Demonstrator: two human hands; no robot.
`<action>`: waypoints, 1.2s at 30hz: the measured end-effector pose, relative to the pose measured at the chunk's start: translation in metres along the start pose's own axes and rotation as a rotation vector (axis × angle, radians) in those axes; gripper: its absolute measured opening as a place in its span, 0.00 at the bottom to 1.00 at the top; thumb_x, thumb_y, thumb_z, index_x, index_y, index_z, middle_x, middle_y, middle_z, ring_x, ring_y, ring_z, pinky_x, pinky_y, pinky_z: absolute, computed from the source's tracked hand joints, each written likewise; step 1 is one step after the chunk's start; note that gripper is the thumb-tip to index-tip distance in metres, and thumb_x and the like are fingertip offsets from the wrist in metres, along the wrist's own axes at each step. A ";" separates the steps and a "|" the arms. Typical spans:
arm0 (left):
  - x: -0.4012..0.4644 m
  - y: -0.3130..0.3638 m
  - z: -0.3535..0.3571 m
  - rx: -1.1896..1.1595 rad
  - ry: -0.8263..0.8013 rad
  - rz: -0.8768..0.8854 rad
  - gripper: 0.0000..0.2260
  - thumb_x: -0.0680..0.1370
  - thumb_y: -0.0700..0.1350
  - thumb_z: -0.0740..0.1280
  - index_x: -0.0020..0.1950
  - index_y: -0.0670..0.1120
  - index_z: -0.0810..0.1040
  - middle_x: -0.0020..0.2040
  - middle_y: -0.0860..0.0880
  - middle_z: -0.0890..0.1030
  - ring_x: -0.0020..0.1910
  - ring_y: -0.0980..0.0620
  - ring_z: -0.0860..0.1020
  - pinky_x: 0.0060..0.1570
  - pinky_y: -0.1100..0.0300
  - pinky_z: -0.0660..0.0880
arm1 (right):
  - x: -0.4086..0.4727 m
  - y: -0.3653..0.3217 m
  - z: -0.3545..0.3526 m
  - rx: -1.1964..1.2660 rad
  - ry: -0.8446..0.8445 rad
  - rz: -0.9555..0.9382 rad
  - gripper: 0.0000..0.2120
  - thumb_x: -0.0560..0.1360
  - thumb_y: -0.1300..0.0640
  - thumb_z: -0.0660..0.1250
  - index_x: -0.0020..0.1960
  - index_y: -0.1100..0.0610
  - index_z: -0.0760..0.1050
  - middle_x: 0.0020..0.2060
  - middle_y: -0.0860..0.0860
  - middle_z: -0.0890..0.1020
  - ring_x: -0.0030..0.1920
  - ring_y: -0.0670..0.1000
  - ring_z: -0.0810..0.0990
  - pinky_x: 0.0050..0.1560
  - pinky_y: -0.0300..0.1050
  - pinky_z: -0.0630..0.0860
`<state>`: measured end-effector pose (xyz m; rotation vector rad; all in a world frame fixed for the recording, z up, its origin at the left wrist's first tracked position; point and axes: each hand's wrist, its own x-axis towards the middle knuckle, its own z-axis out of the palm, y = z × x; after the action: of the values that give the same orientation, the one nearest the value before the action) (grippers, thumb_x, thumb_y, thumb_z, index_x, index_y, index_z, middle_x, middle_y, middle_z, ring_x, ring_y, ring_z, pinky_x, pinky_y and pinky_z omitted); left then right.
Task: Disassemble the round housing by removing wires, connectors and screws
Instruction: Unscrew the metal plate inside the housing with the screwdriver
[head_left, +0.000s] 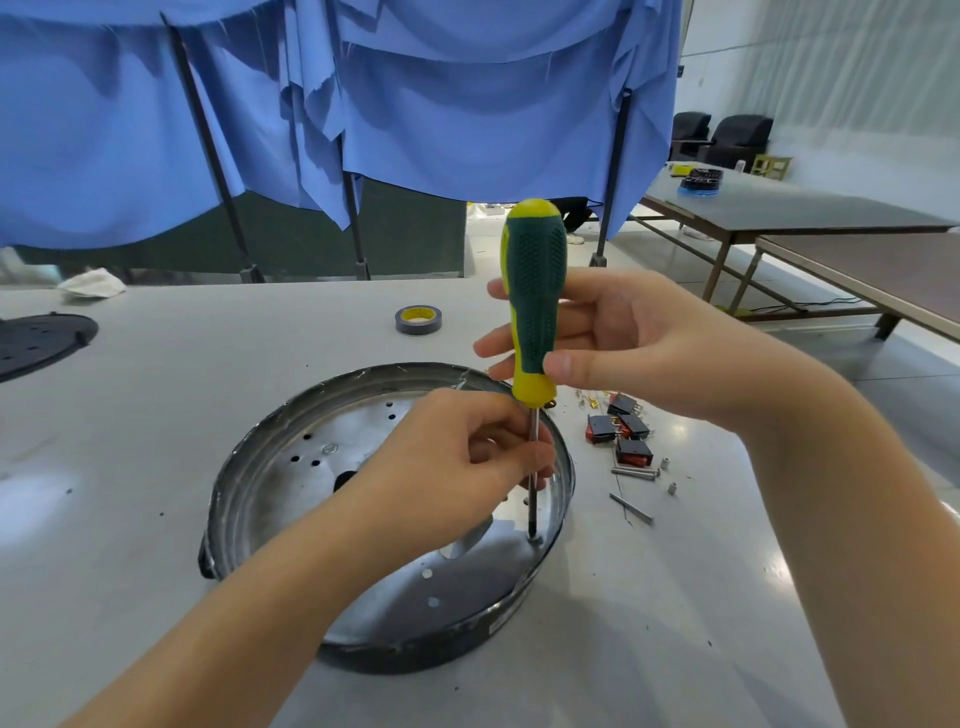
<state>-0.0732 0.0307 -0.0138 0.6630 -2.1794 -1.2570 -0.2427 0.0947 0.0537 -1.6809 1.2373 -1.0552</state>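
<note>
The round metal housing (291, 467) lies open side up on the grey table, with several holes in its shiny floor. A green and yellow screwdriver (533, 291) stands upright in it, its tip on a screw (535, 540) near the right wall. My right hand (623, 343) grips the handle with fingers and thumb. My left hand (467, 457) pinches the steel shaft just below the handle, reaching in over the housing.
Right of the housing lie several red and black switches (621, 431), long screws (634, 472) and small spacers (671, 488). A roll of tape (418, 319) sits behind it. A black perforated disc (36, 343) lies at the far left. Blue cloth hangs beyond the table.
</note>
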 end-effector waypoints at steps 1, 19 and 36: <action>0.000 0.000 0.000 0.010 0.016 0.006 0.04 0.75 0.39 0.71 0.42 0.46 0.82 0.36 0.51 0.85 0.38 0.52 0.84 0.49 0.52 0.81 | 0.000 -0.001 0.000 -0.004 -0.007 0.003 0.24 0.74 0.69 0.66 0.68 0.59 0.69 0.55 0.55 0.83 0.56 0.52 0.83 0.52 0.41 0.79; 0.002 0.000 -0.002 -0.074 0.102 0.093 0.03 0.76 0.46 0.70 0.46 0.53 0.82 0.40 0.52 0.85 0.41 0.51 0.84 0.46 0.53 0.81 | 0.003 -0.005 0.003 -0.207 0.257 -0.071 0.21 0.64 0.51 0.73 0.57 0.50 0.78 0.51 0.49 0.84 0.44 0.45 0.84 0.50 0.39 0.80; 0.005 0.008 -0.010 -0.304 0.319 -0.001 0.07 0.80 0.38 0.63 0.45 0.40 0.79 0.30 0.50 0.80 0.28 0.52 0.81 0.29 0.63 0.79 | 0.007 0.008 0.005 -0.539 -0.011 0.222 0.11 0.68 0.45 0.74 0.49 0.47 0.80 0.43 0.42 0.84 0.44 0.40 0.82 0.50 0.39 0.79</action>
<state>-0.0713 0.0249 -0.0016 0.6847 -1.6893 -1.3440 -0.2396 0.0868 0.0454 -1.8720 1.7647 -0.6052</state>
